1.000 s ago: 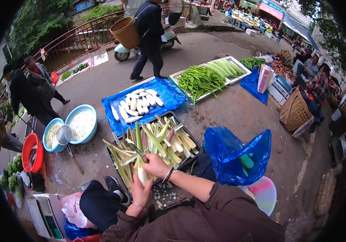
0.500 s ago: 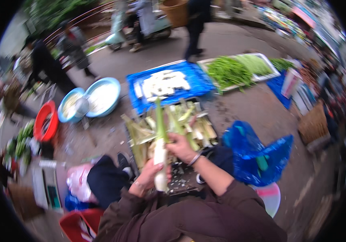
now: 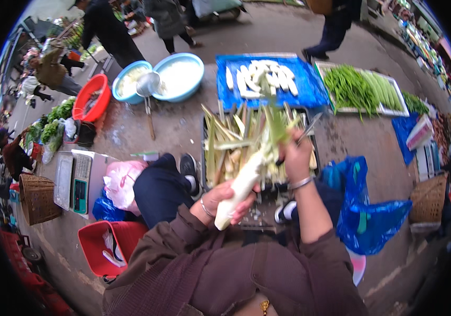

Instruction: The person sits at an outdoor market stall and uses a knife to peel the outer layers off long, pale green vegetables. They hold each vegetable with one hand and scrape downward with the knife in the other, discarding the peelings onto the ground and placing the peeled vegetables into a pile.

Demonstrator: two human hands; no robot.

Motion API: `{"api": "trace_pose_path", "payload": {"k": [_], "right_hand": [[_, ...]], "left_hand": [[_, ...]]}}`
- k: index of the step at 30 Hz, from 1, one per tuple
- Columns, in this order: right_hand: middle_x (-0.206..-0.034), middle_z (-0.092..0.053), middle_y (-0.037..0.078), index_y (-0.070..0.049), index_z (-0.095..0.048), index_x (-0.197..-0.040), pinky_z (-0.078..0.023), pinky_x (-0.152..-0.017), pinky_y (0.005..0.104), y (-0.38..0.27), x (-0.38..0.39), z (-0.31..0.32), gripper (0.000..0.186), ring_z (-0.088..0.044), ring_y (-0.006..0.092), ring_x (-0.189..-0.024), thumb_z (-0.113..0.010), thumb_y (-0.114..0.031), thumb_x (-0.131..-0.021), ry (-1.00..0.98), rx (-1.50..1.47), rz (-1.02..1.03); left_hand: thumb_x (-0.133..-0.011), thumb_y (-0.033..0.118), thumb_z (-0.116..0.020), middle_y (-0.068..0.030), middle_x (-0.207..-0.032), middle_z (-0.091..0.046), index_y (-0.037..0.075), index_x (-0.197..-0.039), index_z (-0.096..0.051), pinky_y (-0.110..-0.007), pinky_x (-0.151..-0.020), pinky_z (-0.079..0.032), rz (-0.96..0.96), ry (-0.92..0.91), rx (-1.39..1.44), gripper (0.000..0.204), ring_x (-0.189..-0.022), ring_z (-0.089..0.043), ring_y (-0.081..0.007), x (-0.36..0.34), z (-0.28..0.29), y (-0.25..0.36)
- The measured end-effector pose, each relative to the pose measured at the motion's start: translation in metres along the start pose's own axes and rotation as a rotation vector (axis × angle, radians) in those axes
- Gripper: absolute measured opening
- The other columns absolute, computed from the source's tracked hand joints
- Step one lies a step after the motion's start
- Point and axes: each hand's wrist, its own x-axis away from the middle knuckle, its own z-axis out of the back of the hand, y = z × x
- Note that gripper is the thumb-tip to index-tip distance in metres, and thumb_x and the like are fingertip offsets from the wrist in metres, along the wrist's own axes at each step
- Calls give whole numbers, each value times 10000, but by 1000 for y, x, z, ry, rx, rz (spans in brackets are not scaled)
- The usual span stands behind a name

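Near the middle, my left hand [image 3: 220,199] is closed on a pale, smooth stalk [image 3: 246,181], held at a slant. My right hand [image 3: 296,155] grips a knife [image 3: 305,132] above and to the right of the stalk, with green leafy sheath [image 3: 277,126] beside its fingers, blurred by movement. Beneath both hands sits a black crate [image 3: 205,160] heaped with trimmed husks and leaves [image 3: 228,139]. Beyond the crate, several white peeled stalks [image 3: 252,79] lie on a blue plastic sheet [image 3: 312,92].
Blue basins [image 3: 181,73] with a skimmer [image 3: 149,84] and a red basin [image 3: 86,102] stand front-left. A scale [image 3: 81,184], pink bag [image 3: 120,184] and red bucket [image 3: 91,247] are left. Right are vegetable trays [image 3: 357,92] and a blue bag [image 3: 367,221]. Passers-by [image 3: 112,31] walk beyond.
The view has swung, shifting the goods rightward in the picture. My right hand has moved up and away from my left with the knife, and the green top of the stalk is now blurred.
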Motion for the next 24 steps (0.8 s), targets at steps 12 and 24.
{"api": "trace_pose_path", "payload": {"k": [12, 24], "right_hand": [[-622, -570, 43, -12, -591, -715, -444, -541, 271, 133, -56, 54, 184, -543, 112, -572, -727, -135, -718, 160, 405, -301], [-967, -637, 138, 6, -527, -1194, -482, -583, 260, 112, -49, 37, 568, -589, 161, -661, -718, -213, -707, -119, 570, -264]], "left_hand": [[-810, 448, -573, -81, -817, -472, 8, -1167, -422, -312, -604, -492, -231, 413, -278, 586, -709, -506, -178, 0, 18, 21], [-927, 418, -351, -135, -916, -563, -35, -1131, -465, -371, -754, -500, -247, 429, -110, 509, -835, -575, -241, -13, 40, 29]]}}
